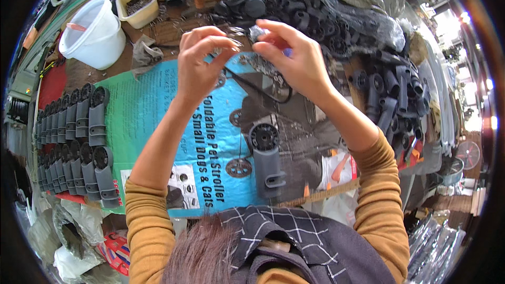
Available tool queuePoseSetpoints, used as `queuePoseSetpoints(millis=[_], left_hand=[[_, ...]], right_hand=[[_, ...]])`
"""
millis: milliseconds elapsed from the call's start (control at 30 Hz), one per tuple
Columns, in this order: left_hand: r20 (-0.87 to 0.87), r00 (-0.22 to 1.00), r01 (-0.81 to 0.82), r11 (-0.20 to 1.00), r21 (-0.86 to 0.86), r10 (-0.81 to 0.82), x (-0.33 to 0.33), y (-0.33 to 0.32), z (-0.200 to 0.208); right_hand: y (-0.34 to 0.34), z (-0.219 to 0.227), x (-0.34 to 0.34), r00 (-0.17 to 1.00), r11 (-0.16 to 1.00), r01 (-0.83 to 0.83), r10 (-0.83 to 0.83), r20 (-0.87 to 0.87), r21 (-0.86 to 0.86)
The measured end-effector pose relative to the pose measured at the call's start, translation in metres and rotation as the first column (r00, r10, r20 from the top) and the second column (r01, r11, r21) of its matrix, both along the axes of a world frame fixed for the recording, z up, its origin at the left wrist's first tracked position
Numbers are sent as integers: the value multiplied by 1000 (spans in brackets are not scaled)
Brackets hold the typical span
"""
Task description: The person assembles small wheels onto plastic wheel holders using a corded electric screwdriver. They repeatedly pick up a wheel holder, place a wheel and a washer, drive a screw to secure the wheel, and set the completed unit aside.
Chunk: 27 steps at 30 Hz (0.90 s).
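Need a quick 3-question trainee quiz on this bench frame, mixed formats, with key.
1. True or false: the left hand and right hand are raised together over the printed cardboard sheet, pinching a small metal part between the fingertips.
2. Multiple choice: where do the finished grey plastic brackets lie in neat rows? A) the person's left B) the person's right C) inside the white bucket
3. Fill in: one grey bracket with a black round cap lies alone on the ____ sheet, below the hands.

Key: 1 true; 2 A; 3 cardboard
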<state>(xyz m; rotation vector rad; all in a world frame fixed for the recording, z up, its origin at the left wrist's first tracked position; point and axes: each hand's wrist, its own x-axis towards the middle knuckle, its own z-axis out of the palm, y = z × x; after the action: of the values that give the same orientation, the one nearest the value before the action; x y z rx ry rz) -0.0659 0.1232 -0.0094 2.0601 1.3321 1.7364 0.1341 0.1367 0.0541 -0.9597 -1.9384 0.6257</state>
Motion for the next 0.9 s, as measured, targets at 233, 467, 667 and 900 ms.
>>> queuePoseSetpoints(millis=[233, 467, 667, 900], left_hand=[[56, 998, 42, 970, -240, -29, 27, -85, 1], [-251, 940, -13, 712, -702, -230, 62, -148, -45], [-260, 939, -22, 714, -700, -226, 62, -146, -49], [-226, 947, 16, 740, -673, -227, 62, -145, -46]], right_hand=[[-66, -1, 42, 978, 951, -183, 151, -144, -248], [-118, -57, 63, 959, 928, -48, 145, 242, -369], [-115, -81, 49, 919, 974, -154, 202, 338, -163], [-117, -67, 51, 925, 966, -183, 232, 299, -185]])
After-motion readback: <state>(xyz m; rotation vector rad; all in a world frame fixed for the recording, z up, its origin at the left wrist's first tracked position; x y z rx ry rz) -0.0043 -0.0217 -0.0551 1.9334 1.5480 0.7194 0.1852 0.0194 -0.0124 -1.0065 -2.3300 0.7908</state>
